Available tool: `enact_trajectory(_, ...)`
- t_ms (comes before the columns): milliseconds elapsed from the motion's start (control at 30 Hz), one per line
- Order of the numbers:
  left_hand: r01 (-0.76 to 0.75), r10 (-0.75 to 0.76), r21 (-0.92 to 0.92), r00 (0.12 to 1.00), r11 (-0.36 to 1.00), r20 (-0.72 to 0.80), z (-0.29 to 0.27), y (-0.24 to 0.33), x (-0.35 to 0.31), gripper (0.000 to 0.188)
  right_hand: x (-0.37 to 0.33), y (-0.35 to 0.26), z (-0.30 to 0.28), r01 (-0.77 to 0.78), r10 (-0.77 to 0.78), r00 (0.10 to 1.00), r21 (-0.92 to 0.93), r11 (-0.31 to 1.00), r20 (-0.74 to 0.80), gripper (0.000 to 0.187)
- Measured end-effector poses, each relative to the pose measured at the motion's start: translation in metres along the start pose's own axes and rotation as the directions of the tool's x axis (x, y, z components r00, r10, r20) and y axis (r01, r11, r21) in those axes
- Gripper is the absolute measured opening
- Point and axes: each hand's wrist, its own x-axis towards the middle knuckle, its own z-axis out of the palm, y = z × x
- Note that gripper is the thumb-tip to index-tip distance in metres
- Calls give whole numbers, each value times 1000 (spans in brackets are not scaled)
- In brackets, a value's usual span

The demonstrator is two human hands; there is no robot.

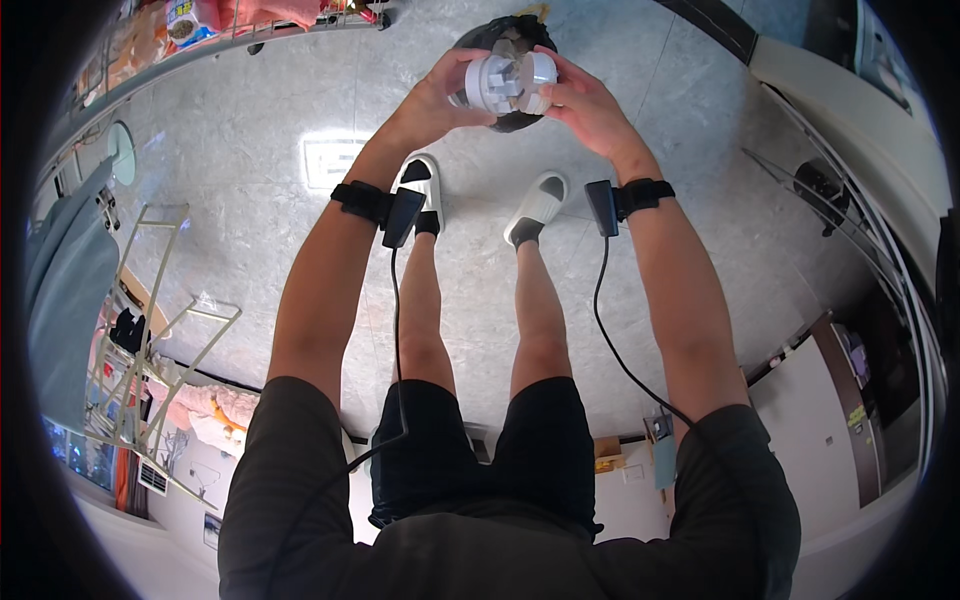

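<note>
Both arms reach out to the far part of the view. My left hand (440, 101) is closed around a white and clear round container (491, 84), which has blocky pale pieces on its right-facing side. In my right hand (588, 108) is a white round cap-like piece (538, 80), gripped between thumb and fingers. The two pieces are tipped toward each other, close together; whether they touch I cannot tell. Beneath them a black plastic bag (515, 122) sits on the floor, partly hidden by the hands, with something brownish showing at its top.
A wheeled rack (250, 36) with pink and packaged goods lines the upper left. Pale metal frames (165, 300) and a grey-blue cloth (75, 270) stand at left. A folding metal rack (830, 195) leans at right. Cables run from both wrist devices along my arms.
</note>
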Motion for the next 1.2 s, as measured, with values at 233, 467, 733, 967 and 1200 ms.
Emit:
enact_trajectory(233,-1,3,55,999,998,-33,-4,-12,-3,89,5,9,-4,32,-36,999,152,988,24,71)
enact_trajectory(467,34,-35,-9,999,999,-41,-6,-7,-10,88,5,22,-15,-10,-56,990,451,893,133,71)
enact_trajectory(733,77,-77,-235,997,969,8,-5,15,-23,88,-8,17,-3,-25,-72,984,526,850,163,78)
enact_trajectory(967,17,5,-428,999,904,51,-7,26,-36,95,-21,4,7,26,-145,966,479,877,212,88)
enact_trajectory(1200,25,0,-532,999,846,47,-10,30,-45,101,-29,0,15,62,-224,931,481,874,288,85)
